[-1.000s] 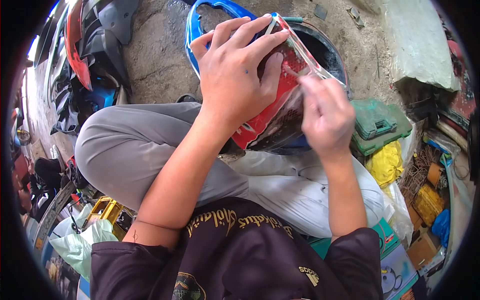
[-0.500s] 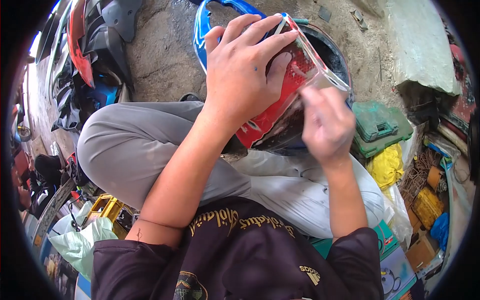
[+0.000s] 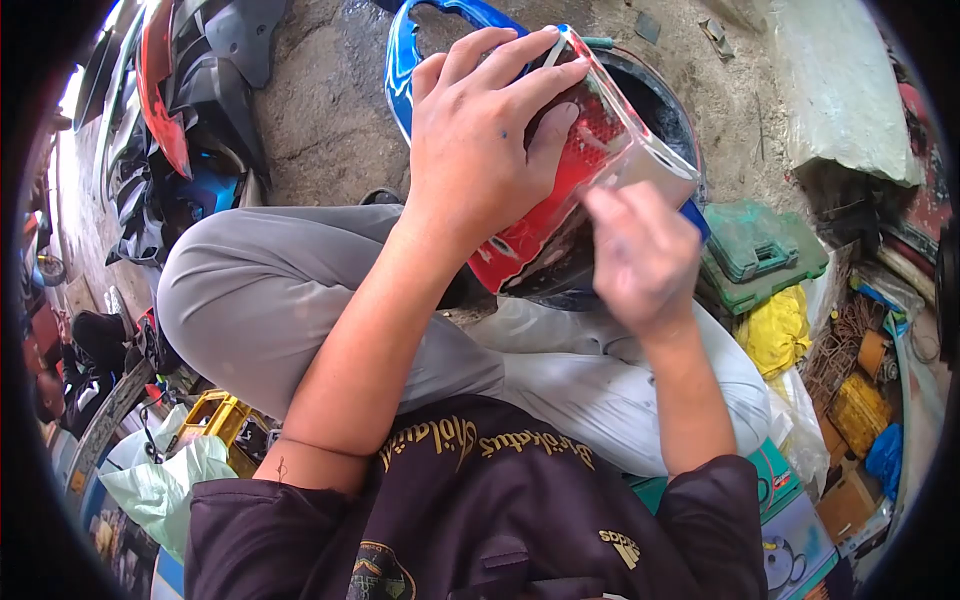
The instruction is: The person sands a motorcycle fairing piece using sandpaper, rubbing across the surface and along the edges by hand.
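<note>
At ten o'clock, dark and red bodywork pieces lie piled. At twelve, the left hand is spread flat over the red panel, which lies tilted at one o'clock. Near two, the right hand is curled and blurred against it; whether it grips anything, I cannot tell. At three sits a green case.
</note>
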Motion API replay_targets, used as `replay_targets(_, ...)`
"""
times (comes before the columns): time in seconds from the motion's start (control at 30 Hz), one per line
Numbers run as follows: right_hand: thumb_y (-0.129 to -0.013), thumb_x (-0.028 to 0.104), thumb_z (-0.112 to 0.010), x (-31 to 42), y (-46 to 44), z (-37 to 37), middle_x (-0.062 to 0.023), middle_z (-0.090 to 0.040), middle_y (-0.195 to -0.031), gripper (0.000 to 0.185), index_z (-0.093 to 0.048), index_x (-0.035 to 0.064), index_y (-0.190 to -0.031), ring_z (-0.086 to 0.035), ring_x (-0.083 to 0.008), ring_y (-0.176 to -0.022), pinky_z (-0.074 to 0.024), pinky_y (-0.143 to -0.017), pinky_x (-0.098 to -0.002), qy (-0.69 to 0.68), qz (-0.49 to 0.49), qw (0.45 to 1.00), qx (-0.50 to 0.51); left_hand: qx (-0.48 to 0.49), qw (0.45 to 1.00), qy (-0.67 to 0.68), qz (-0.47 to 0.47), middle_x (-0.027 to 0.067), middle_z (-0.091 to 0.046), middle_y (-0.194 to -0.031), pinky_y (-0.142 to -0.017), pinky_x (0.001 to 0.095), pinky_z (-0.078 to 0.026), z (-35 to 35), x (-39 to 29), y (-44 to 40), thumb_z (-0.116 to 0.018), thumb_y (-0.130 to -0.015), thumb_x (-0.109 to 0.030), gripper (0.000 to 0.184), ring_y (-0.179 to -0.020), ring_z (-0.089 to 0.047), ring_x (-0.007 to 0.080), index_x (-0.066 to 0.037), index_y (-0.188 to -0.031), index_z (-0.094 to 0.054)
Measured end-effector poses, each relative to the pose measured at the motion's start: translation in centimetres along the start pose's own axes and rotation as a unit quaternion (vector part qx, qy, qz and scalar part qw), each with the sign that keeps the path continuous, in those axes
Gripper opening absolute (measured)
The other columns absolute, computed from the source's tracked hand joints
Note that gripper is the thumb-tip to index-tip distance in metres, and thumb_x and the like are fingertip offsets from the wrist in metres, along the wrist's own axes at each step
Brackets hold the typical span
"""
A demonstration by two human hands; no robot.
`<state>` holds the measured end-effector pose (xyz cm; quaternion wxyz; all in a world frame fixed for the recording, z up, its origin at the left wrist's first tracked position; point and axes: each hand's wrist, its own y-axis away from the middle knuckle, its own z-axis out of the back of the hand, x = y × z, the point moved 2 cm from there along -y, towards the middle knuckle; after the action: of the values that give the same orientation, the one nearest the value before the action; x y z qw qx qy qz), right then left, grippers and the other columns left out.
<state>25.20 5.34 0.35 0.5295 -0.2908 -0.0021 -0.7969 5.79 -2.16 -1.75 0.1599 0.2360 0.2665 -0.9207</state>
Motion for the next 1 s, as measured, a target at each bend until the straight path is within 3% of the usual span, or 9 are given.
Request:
replay_targets(0.1, -0.095, -0.006, -0.073, -2.0, -0.8, 0.1, -0.0148, -0.070, -0.094, 0.028, -0.080, 0.0058, -0.119, -0.071, -0.0346, -0.080, -0.0570, -0.069, -0.0448, -0.029, -0.064, 0.996, -0.055, 0.006, 1.000, 0.010, 0.005, 0.0046, -0.075, -0.148, -0.118, 0.0489, -0.043, -0.2, 0.0, 0.2, -0.079, -0.096, -0.023, 0.034, -0.138, -0.064, 0.0319, -0.023, -0.130, -0.085)
replay_targets(0.2, -0.094, -0.007, -0.072, 0.1, 0.2, -0.4, -0.0146, -0.070, -0.093, 0.029, -0.080, 0.0053, -0.119, -0.070, -0.0344, -0.079, -0.0568, -0.069, -0.0450, -0.034, 0.009, 0.999, -0.010, 0.009, 1.000, 0.013, 0.004, 0.0055, -0.076, -0.147, -0.119, 0.0492, -0.043, 0.1, 0.1, 0.0, -0.079, -0.096, -0.024, 0.034, -0.139, -0.064, 0.0324, -0.023, -0.130, -0.085)
replay_targets(0.27, -0.093, -0.007, -0.072, -0.5, -0.5, -0.2, -0.0147, -0.070, -0.093, 0.029, -0.079, 0.0052, -0.119, -0.069, -0.0350, -0.079, -0.0567, -0.069, -0.0452, -0.006, -0.002, 1.000, -0.026, 0.007, 1.000, 0.007, 0.007, 0.0054, -0.076, -0.147, -0.119, 0.0492, -0.043, 0.0, 0.1, -0.2, -0.079, -0.096, -0.025, 0.034, -0.139, -0.064, 0.0323, -0.023, -0.130, -0.085)
replay_targets(0.33, -0.092, -0.006, -0.073, -1.7, -1.2, -0.2, -0.0151, -0.069, -0.093, 0.028, -0.079, 0.0049, -0.117, -0.070, -0.0360, -0.080, -0.0566, -0.070, -0.0459, -0.003, -0.064, 0.996, -0.056, 0.004, 1.000, 0.005, 0.006, 0.0049, -0.076, -0.147, -0.119, 0.0489, -0.043, -0.1, 0.0, 0.0, -0.079, -0.096, -0.024, 0.034, -0.138, -0.064, 0.0319, -0.023, -0.130, -0.085)
replay_targets(0.47, -0.094, -0.006, -0.073, 0.2, -0.1, -0.6, -0.0151, -0.071, -0.094, 0.027, -0.079, 0.0038, -0.117, -0.070, -0.0353, -0.080, -0.0567, -0.069, -0.0450, -0.028, 0.006, 0.999, -0.014, 0.009, 1.000, 0.020, 0.009, 0.0046, -0.075, -0.147, -0.118, 0.0491, -0.043, 0.1, 0.1, 0.1, -0.079, -0.097, -0.024, 0.034, -0.138, -0.064, 0.0325, -0.023, -0.130, -0.085)
replay_targets(0.6, -0.093, -0.006, -0.074, -1.9, -1.4, -0.1, -0.0155, -0.071, -0.094, 0.027, -0.079, 0.0051, -0.117, -0.071, -0.0345, -0.078, -0.0575, -0.070, -0.0443, -0.006, -0.057, 0.997, -0.058, 0.007, 1.000, 0.013, 0.013, 0.0042, -0.076, -0.146, -0.119, 0.0490, -0.043, 0.0, 0.1, 0.0, -0.080, -0.096, -0.023, 0.034, -0.139, -0.063, 0.0318, -0.023, -0.130, -0.085)
replay_targets(0.73, -0.094, -0.008, -0.073, 0.1, -0.2, -0.5, -0.0155, -0.072, -0.094, 0.026, -0.079, 0.0033, -0.117, -0.071, -0.0337, -0.077, -0.0564, -0.067, -0.0431, -0.032, 0.007, 0.999, -0.014, 0.010, 0.999, 0.025, 0.019, 0.0042, -0.076, -0.147, -0.120, 0.0493, -0.042, 0.2, 0.0, 0.0, -0.079, -0.097, -0.024, 0.034, -0.139, -0.063, 0.0322, -0.023, -0.130, -0.085)
replay_targets(0.87, -0.091, 0.002, -0.076, -2.1, -1.6, 0.0, -0.0096, -0.067, -0.089, 0.026, -0.078, 0.0099, -0.116, -0.069, -0.0335, -0.071, -0.0569, -0.067, -0.0466, 0.008, -0.049, 0.997, -0.060, 0.006, 1.000, 0.007, 0.008, 0.0037, -0.076, -0.147, -0.119, 0.0488, -0.042, -0.1, 0.2, 0.1, -0.079, -0.096, -0.023, 0.034, -0.138, -0.064, 0.0320, -0.023, -0.130, -0.085)
replay_targets(1.0, -0.091, 0.000, -0.075, -0.1, -0.2, -0.4, -0.0106, -0.068, -0.089, 0.027, -0.078, 0.0105, -0.115, -0.071, -0.0338, -0.074, -0.0572, -0.068, -0.0474, -0.022, 0.009, 1.000, -0.009, 0.005, 1.000, 0.012, 0.012, 0.0030, -0.076, -0.146, -0.119, 0.0483, -0.042, 0.0, 0.0, 0.2, -0.077, -0.098, -0.023, 0.033, -0.139, -0.063, 0.0318, -0.024, -0.130, -0.085)
